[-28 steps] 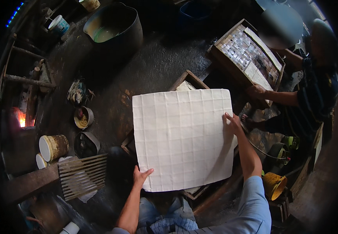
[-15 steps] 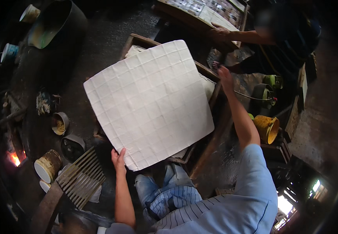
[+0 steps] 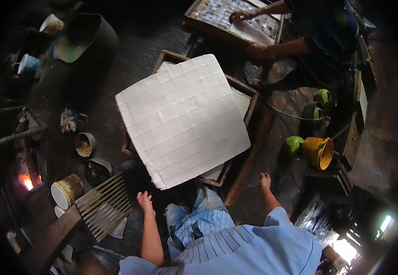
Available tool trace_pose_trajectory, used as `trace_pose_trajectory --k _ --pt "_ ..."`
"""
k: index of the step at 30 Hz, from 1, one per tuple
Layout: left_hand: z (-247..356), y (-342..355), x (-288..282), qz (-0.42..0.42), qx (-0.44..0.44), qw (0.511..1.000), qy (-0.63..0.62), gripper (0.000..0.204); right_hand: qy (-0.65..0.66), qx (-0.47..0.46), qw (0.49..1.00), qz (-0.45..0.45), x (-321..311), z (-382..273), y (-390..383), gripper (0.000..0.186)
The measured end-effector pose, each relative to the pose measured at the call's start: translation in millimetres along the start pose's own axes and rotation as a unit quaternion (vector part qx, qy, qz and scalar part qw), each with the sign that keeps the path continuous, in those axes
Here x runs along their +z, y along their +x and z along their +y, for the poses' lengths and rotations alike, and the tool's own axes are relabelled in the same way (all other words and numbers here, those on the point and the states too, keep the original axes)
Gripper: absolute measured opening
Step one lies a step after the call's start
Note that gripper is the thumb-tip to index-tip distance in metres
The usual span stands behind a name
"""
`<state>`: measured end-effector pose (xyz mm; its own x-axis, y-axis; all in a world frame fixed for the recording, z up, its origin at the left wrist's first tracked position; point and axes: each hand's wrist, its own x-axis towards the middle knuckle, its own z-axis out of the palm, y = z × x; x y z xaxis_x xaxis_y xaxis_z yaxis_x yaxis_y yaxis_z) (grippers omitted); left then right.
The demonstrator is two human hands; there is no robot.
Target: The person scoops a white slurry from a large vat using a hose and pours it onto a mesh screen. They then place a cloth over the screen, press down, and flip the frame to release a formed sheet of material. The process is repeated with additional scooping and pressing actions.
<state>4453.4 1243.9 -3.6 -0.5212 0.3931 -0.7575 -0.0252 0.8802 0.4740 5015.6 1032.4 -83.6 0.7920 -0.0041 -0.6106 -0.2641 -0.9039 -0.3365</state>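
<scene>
A large square white slab [image 3: 183, 121] marked with a grid of faint lines lies askew on top of a wooden frame [image 3: 253, 98], with paler pieces showing beneath it. My left hand [image 3: 144, 200] is just below the slab's near left corner, fingers apart, holding nothing. My right hand [image 3: 265, 180] hangs to the right of the frame's near end, below the slab's right corner, empty with loosely open fingers.
A co-worker [image 3: 320, 59] at top right reaches onto a second wooden tray [image 3: 215, 36]. At left stand a large vat [image 3: 100, 39], buckets [image 3: 66, 192], a slatted rack [image 3: 102, 204] and a fire [image 3: 30, 182]. At right are green cylinders [image 3: 325, 97] and a yellow bucket [image 3: 316, 151].
Both my hands have let go of the slab and drawn back; the slab now lies turned on the frame. The co-worker's upper arm has reached onto the tray.
</scene>
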Motion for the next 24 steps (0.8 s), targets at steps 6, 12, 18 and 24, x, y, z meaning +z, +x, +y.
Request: trace_pose_trajectory --k 6,12,18,24 --pt "-27.8 -31.5 -67.4 0.02 0.111 0.989 -0.092 0.057 -0.063 -0.092 0.993 0.028 -5.3 -56.4 -29.2 0.05" --pt "-223.3 -59.1 -214.0 0.123 0.024 0.964 -0.236 0.061 -0.094 -0.23 0.964 0.089 3.2 -34.5 -75.6 0.047" --pt "-509.2 -175.8 -299.3 0.194 -0.208 0.884 -0.37 0.059 -0.093 -0.395 0.914 -0.032 27.4 47.9 -203.4 0.041" --pt "-631.1 -235.1 -308.3 0.196 -0.199 0.801 -0.529 0.052 -0.254 -0.478 0.828 -0.144 75.6 117.0 -297.7 0.042"
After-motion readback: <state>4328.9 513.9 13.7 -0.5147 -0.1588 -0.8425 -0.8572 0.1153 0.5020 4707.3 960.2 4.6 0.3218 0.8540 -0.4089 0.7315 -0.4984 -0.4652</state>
